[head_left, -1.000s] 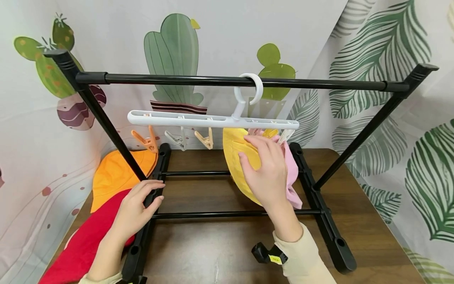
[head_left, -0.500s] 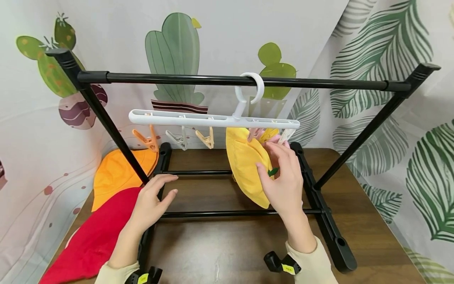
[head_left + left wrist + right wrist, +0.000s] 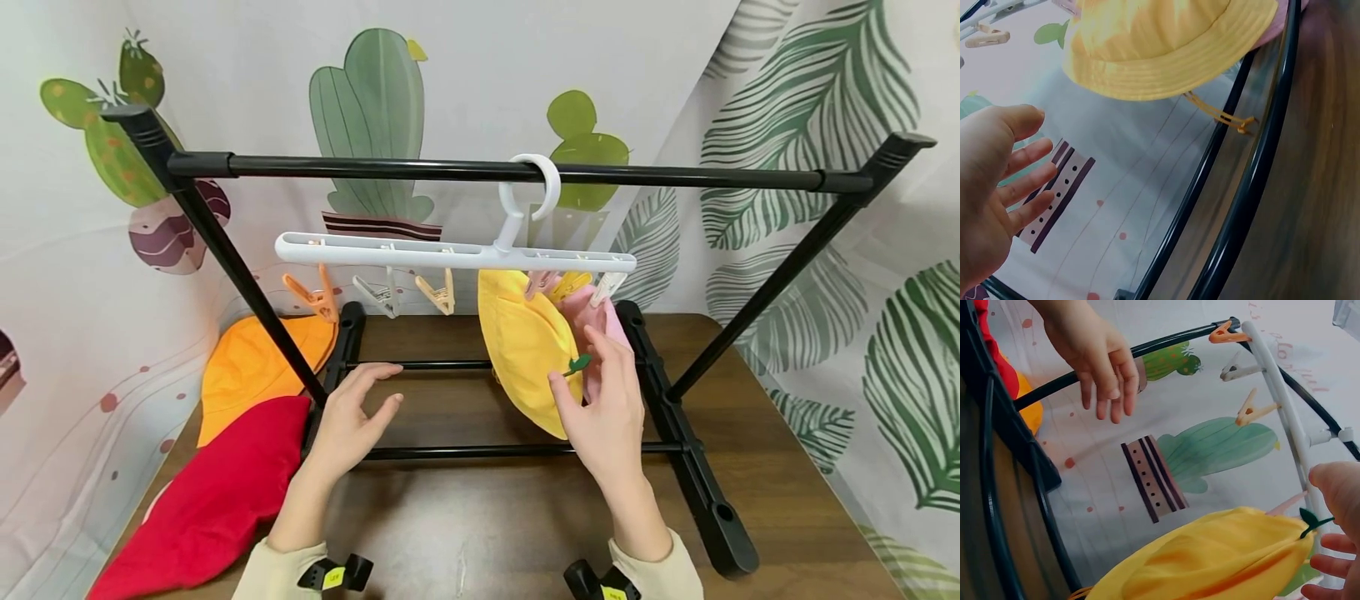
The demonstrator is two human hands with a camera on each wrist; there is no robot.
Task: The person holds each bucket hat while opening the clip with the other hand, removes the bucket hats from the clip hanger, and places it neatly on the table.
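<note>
A yellow bucket hat [image 3: 525,358] with a green leaf sprout [image 3: 579,364] hangs from clips on the white hanger [image 3: 390,252]. Behind it is a pink hat [image 3: 581,312]. Pink [image 3: 538,283], yellow [image 3: 572,284] and white clothespins [image 3: 608,287] hold them at the hanger's right end. My right hand [image 3: 609,417] is beside the yellow hat's right edge, fingers relaxed and spread; whether it touches the cloth I cannot tell. My left hand [image 3: 347,429] hovers near the rack's left side, holding nothing, its thumb apart from the loosely bent fingers.
The hanger hooks over the top bar of a black rack [image 3: 375,167]. Orange [image 3: 317,293], grey [image 3: 381,293] and beige clothespins [image 3: 439,292] dangle from its left half. A red hat [image 3: 213,492] and an orange hat [image 3: 258,367] lie left on the wooden table [image 3: 465,533].
My right hand has moved right and down from the yellow hat's front, uncovering the leaf sprout and more of the pink hat. My left hand has moved right, away from the red hat.
</note>
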